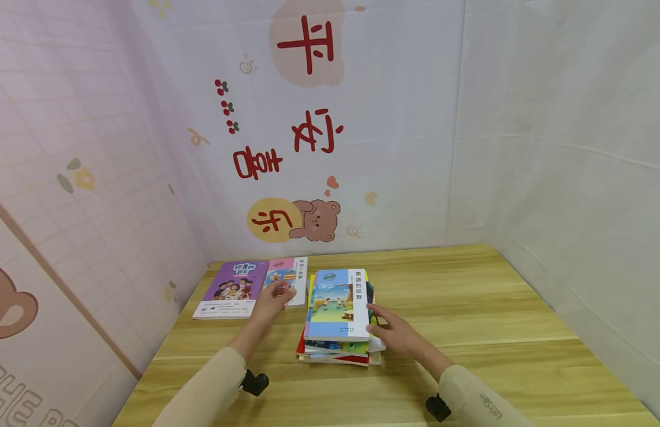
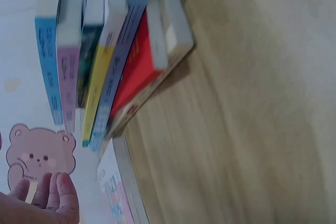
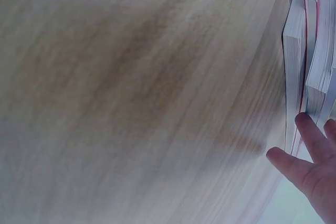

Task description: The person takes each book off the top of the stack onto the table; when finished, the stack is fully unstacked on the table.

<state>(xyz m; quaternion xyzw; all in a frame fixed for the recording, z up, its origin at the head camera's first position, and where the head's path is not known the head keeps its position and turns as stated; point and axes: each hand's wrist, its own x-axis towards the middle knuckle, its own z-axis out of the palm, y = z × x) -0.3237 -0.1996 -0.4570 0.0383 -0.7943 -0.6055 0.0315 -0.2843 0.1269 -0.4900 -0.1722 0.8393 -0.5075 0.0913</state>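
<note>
A stack of several books stands on the table, topped by a blue-and-white book (image 1: 335, 302) with a picture of children in water. Over the pink-and-white book (image 1: 300, 267) left of the stack, my left hand (image 1: 272, 302) hovers with relaxed fingers and holds nothing. The left wrist view shows this hand (image 2: 50, 203) near the stack's coloured spines (image 2: 107, 87). At the stack's right side is my right hand (image 1: 399, 333), fingers spread, fingertips right at the book edges. In the right wrist view those white page edges (image 3: 295, 61) rise beside the fingers (image 3: 312, 137).
A purple book (image 1: 236, 284) lies flat beside the pink-and-white one, at the table's left. Behind the wooden table (image 1: 468, 320) hangs a white printed cloth (image 1: 399, 148) with a bear and red characters. Another cloth (image 1: 68, 196) closes off the left side.
</note>
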